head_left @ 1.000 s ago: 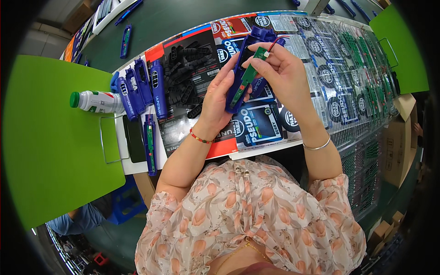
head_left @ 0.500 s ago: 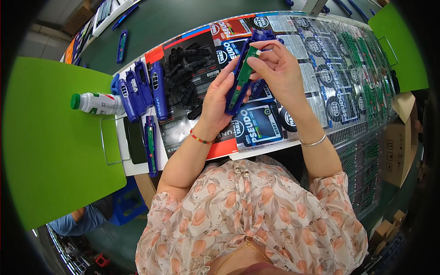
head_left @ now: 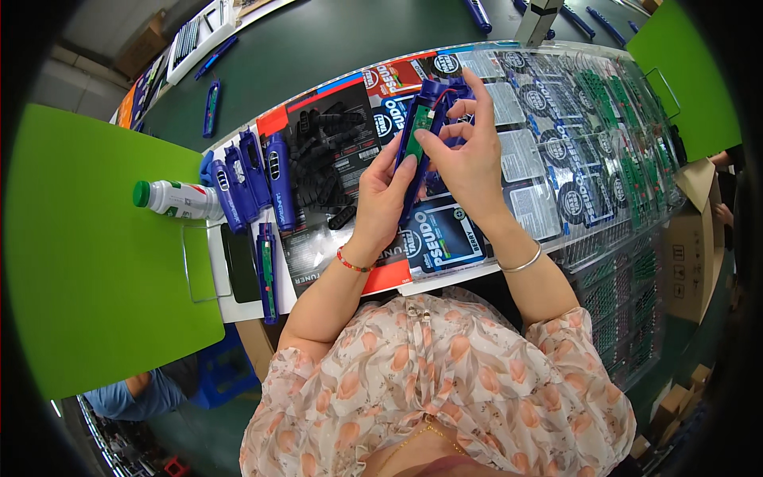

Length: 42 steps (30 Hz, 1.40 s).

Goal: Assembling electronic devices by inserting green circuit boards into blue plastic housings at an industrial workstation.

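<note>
My left hand (head_left: 380,199) is wrapped round a long blue plastic housing half (head_left: 408,208), held tilted above the table. A narrow green circuit board (head_left: 418,137) lies inside it, with a red wire (head_left: 445,97) at its upper end. The thumb of my right hand (head_left: 469,155) presses on the board. Its index finger points up, while the other fingers bend beside the housing, their tips partly hidden. To the left lie more blue housings (head_left: 280,183), some open, and a blue half with a green board (head_left: 266,274). A pile of black plastic parts (head_left: 322,159) sits nearer my left hand.
Clear trays with green circuit boards (head_left: 628,159) stand at the right. Green panels (head_left: 111,246) flank the table on both sides. A white bottle with a green cap (head_left: 179,199) lies at the left. A metal post (head_left: 539,22) rises at the back.
Both hands and the housing have shifted slightly left and down in the picture. My right thumb has slid down the board from its upper end, and the right index finger has straightened upward.
</note>
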Each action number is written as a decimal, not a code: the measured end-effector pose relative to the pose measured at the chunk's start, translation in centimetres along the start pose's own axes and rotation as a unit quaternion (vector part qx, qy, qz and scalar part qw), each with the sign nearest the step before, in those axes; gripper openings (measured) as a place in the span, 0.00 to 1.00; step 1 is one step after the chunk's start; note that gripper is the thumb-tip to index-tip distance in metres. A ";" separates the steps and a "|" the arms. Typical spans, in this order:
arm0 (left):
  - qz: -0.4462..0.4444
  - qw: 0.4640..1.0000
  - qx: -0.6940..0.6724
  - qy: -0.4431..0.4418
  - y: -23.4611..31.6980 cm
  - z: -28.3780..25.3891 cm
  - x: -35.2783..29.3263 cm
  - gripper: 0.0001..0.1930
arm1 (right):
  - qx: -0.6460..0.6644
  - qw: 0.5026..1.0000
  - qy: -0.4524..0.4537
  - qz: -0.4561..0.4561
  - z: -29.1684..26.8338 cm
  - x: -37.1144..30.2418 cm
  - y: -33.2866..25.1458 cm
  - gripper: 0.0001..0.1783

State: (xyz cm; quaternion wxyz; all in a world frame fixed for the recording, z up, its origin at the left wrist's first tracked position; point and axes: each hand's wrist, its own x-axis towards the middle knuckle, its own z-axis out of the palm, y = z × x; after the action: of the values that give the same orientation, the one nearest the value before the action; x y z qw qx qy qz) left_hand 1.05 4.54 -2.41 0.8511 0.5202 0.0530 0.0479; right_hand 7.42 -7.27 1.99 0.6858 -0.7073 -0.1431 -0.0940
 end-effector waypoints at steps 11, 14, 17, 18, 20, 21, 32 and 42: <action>0.047 0.989 0.130 0.060 0.6 0.7 -0.4 0.22 | 0.132 0.971 -0.102 0.172 0.0 0.8 0.7 0.18; 0.026 0.982 0.177 0.054 2.7 0.5 0.6 0.22 | 0.136 0.971 -0.095 0.172 0.5 1.8 1.1 0.19; 0.041 0.977 0.197 0.069 5.5 -0.6 4.5 0.24 | 0.126 0.975 -0.075 0.166 1.3 2.5 1.5 0.22; 0.047 0.976 0.195 0.090 6.9 -1.4 6.5 0.23 | 0.108 0.979 -0.066 0.161 1.5 2.7 1.6 0.22; 0.067 0.967 0.205 0.138 8.8 -5.2 11.2 0.23 | -0.081 0.990 -0.105 -0.044 1.5 3.1 3.8 0.20; 0.059 0.962 0.202 0.175 9.4 -6.9 13.6 0.23 | -0.157 0.973 -0.143 -0.088 1.5 3.0 4.6 0.17; 0.057 0.761 0.546 0.346 5.5 -16.7 27.4 0.21 | -0.392 0.822 -0.260 -0.322 9.2 3.2 7.2 0.04; -0.077 0.646 0.683 0.333 6.5 -16.9 29.9 0.22 | -0.217 0.933 -0.230 -0.170 1.3 2.4 0.3 0.04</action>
State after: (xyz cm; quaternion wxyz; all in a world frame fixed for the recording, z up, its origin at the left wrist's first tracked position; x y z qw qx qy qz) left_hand 28.08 26.43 -5.45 0.1805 0.8971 0.3901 0.1021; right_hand 9.73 -5.82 2.46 0.4372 -0.8064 -0.3916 -0.0728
